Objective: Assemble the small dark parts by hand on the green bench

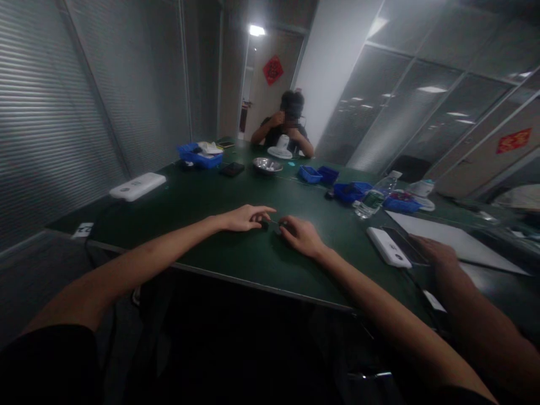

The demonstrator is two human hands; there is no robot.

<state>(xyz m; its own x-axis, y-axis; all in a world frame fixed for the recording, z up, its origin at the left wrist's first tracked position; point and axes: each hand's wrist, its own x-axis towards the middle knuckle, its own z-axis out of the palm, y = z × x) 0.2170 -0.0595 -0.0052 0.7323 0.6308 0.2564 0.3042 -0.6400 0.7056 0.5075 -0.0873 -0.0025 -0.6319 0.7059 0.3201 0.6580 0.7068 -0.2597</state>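
My left hand is low over the dark green table, its index finger stretched to the right and the other fingers bent in. Beside its fingertips is a small dark spot, too blurred to name. My right hand is just to the right, thumb and index finger curled together around something small and thin. A faint thin line seems to run across the narrow gap between the hands; its kind cannot be made out.
A white power bank lies left, another right, near a co-worker's arm. Farther back are blue trays, a metal bowl, a black phone and a tilted water bottle. A person sits opposite.
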